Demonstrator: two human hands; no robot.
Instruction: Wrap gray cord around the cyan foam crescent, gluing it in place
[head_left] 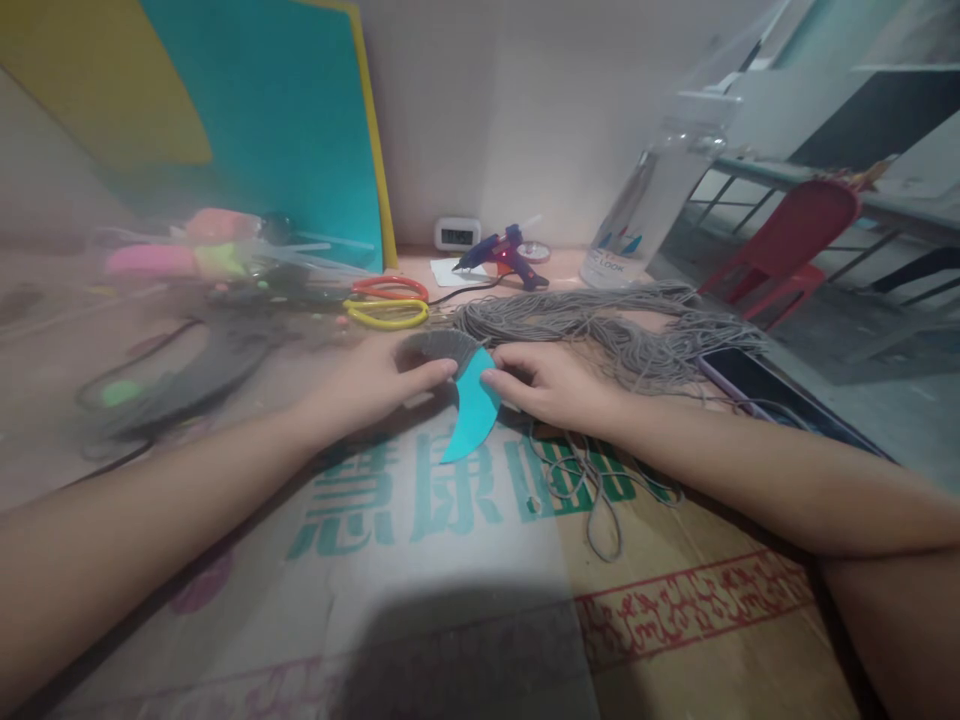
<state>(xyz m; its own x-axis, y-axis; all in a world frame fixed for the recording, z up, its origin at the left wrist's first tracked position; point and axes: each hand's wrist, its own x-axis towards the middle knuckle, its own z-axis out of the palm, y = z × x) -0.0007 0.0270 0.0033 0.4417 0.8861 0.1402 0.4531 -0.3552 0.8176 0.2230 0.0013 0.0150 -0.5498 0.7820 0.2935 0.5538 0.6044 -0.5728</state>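
Teal crescent is sitting in front of the cord pile, slightly left, narrow tip pointing our way. Our left hand is gripping the gray ribbed band, thumb reaching the crescent's edge. Our right hand is closing thumb and finger on the crescent's right edge.

Handling, our guess: it's looking like thin card or foam. Light, fairly stiff across the wide part, bendy at the tip, easy to crease. Not looking slippery. We're favoring the wide upper end or the long edges, fingertips only; the tip is looking too weak for a hold.

Around the cord pile: glue gun is lying behind, red light glowing; scissors are resting to the left; phone is lying at the right end; bottle is standing behind.

Writing: bottle is showing "LOOK", letters before it unclear. Cardboard in front of the pile is carrying big green characters; we're reading 康, probably 慧 left of it. Clock digits are staying too blurry for us.
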